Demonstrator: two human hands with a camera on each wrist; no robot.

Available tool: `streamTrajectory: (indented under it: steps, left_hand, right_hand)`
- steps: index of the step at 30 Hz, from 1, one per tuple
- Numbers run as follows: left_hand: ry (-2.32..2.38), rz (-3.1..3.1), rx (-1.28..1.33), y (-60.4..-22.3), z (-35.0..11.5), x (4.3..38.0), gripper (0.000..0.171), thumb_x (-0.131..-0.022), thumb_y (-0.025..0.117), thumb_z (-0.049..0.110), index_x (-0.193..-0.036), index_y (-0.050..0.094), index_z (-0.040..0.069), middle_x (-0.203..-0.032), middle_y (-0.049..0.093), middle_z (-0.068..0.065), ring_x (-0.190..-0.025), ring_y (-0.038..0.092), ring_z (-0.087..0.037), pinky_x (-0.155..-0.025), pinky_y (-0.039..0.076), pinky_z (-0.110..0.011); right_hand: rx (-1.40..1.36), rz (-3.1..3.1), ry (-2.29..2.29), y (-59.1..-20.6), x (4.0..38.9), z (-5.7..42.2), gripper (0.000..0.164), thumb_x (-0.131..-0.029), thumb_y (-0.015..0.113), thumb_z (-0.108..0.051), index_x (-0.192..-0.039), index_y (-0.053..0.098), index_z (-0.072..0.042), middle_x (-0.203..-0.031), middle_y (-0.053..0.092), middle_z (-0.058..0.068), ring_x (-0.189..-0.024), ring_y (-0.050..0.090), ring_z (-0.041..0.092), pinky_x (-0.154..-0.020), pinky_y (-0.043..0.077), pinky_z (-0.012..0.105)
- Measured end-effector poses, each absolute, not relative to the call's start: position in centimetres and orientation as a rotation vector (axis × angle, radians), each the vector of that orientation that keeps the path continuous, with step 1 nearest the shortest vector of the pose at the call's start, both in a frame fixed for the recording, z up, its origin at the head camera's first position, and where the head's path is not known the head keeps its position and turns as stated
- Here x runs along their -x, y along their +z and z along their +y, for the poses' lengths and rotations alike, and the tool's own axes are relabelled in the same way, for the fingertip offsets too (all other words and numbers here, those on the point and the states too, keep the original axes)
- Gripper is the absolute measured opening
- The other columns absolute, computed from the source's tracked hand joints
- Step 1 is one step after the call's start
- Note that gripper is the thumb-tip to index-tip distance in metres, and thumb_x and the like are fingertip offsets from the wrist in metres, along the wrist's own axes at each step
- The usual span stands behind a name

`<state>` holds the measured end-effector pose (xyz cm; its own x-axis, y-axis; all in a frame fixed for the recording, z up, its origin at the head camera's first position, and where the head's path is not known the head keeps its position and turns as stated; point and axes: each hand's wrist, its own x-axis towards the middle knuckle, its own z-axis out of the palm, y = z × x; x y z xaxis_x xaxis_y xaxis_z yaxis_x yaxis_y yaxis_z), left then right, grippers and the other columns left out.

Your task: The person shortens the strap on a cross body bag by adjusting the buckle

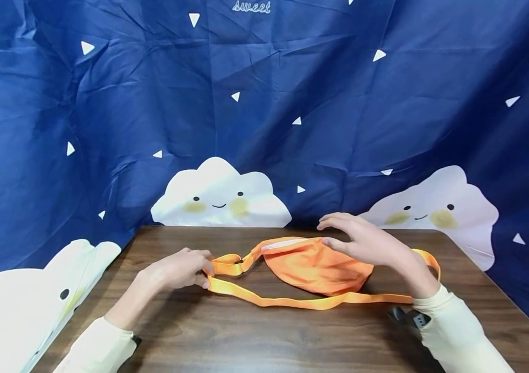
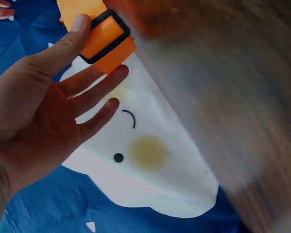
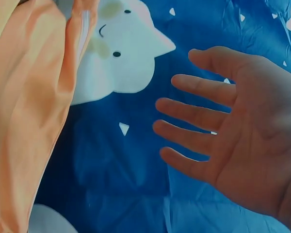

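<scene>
An orange waist bag (image 1: 317,267) with a white zipper (image 1: 285,243) along its top edge lies on the wooden table. Its lighter orange strap (image 1: 287,303) loops in front of the bag and round to the right. At the strap's left end, my left hand (image 1: 180,268) pinches the webbing between thumb and fingers. The left wrist view shows a black slider buckle (image 2: 105,36) right beside that thumb. Above the bag's right part hovers my right hand (image 1: 367,239), fingers spread and holding nothing. In the right wrist view the orange fabric (image 3: 29,111) stands apart from the fingertips.
A brown wooden table (image 1: 245,342) carries the bag. Behind it hangs a blue curtain (image 1: 264,114) printed with white clouds and triangles. Black wrist devices (image 1: 409,317) show at the cream sleeves (image 1: 460,331).
</scene>
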<state>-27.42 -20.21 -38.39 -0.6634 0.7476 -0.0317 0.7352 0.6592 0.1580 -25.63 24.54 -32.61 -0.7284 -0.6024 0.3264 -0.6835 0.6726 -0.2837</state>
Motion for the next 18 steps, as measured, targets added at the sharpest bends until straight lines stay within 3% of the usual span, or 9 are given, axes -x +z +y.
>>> streamTrajectory:
  steps: [5, 9, 14, 16, 18]
  left_hand:
    - [0.250, 2.843, -1.402, -36.7, -18.4, 26.8, 0.005, -0.096, 0.072, 0.027, -0.098, 0.068, 0.024, -0.136, 0.056, -0.009, -0.121, 0.056, -0.027, -0.100, 0.040, -0.052]
    - [0.381, 2.828, -1.552, -34.9, -16.0, 26.6, 0.006, -0.101, 0.064, 0.031, -0.103, 0.064, 0.025, -0.136, 0.057, -0.002, -0.127, 0.051, -0.021, -0.106, 0.033, -0.050]
    - [0.655, 2.724, -1.640, -32.9, -13.4, 26.2, 0.012, -0.101, 0.060, 0.039, -0.097, 0.061, 0.028, -0.095, 0.063, 0.012, -0.088, 0.057, -0.006, -0.085, 0.046, -0.031]
    - [0.743, 2.682, -1.637, -32.4, -12.9, 26.0, 0.014, -0.101, 0.061, 0.040, -0.094, 0.061, 0.028, -0.083, 0.060, 0.013, -0.075, 0.055, -0.006, -0.073, 0.047, -0.028]
    - [0.781, 2.678, -1.613, -32.2, -12.6, 25.6, 0.016, -0.101, 0.061, 0.042, -0.092, 0.060, 0.029, -0.079, 0.059, 0.014, -0.071, 0.054, -0.006, -0.069, 0.046, -0.027]
  right_hand:
    - [-1.143, -2.685, 0.713, -32.3, 25.4, 22.7, 0.029, -0.100, 0.066, -0.034, -0.123, 0.069, -0.015, -0.121, 0.066, -0.004, -0.111, 0.061, 0.017, -0.096, 0.048, 0.043]
    - [-1.296, -2.669, 0.861, -32.2, 25.0, 19.7, 0.031, -0.102, 0.064, -0.036, -0.126, 0.068, -0.018, -0.122, 0.066, -0.009, -0.111, 0.062, 0.014, -0.094, 0.050, 0.039]
    - [-1.464, -2.650, 1.032, -32.9, 24.9, 15.5, 0.044, -0.104, 0.059, -0.039, -0.143, 0.058, -0.019, -0.141, 0.056, -0.011, -0.130, 0.052, 0.013, -0.105, 0.043, 0.039]
    - [-1.442, -2.661, 1.127, -33.4, 24.9, 14.5, 0.042, -0.104, 0.059, -0.038, -0.143, 0.058, -0.022, -0.142, 0.054, -0.013, -0.131, 0.050, 0.010, -0.106, 0.041, 0.036]
    - [-1.419, -2.645, 1.279, -34.2, 25.1, 13.9, 0.034, -0.105, 0.058, -0.035, -0.136, 0.063, -0.022, -0.133, 0.061, -0.011, -0.121, 0.056, 0.010, -0.100, 0.045, 0.032]
